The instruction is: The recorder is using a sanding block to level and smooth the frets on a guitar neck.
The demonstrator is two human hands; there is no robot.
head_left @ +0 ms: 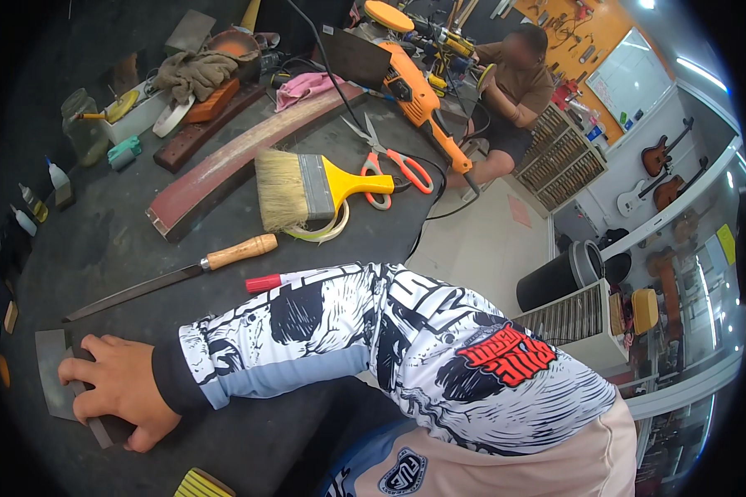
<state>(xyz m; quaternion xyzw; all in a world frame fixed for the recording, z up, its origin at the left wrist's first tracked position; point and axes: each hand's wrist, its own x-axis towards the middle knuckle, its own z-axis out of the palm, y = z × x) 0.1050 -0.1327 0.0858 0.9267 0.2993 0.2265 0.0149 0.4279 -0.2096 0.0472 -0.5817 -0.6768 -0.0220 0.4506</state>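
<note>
Fingers (83,370) of my right hand (126,385) are resting bent and spread over a flat grey plate (50,354) near the tabletop's (232,443) left edge, apparently steadying it; whether they're gripping, I'm not seeing. My left hand isn't showing.

gry plate (52,369), blk-wht patt. sleeve (302,319), ylw-handled brush (313,187)

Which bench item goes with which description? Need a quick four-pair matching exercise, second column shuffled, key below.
Column 1
1. Right hand
2. Wide brush
3. Scissors
4. Long-bladed tool

Column 2
A. Yellow handle
B. Light wooden handle
C. Fingers spread over a flat grey piece
D. Blades apart

Pairs: 1-C, 2-A, 3-D, 4-B
</note>
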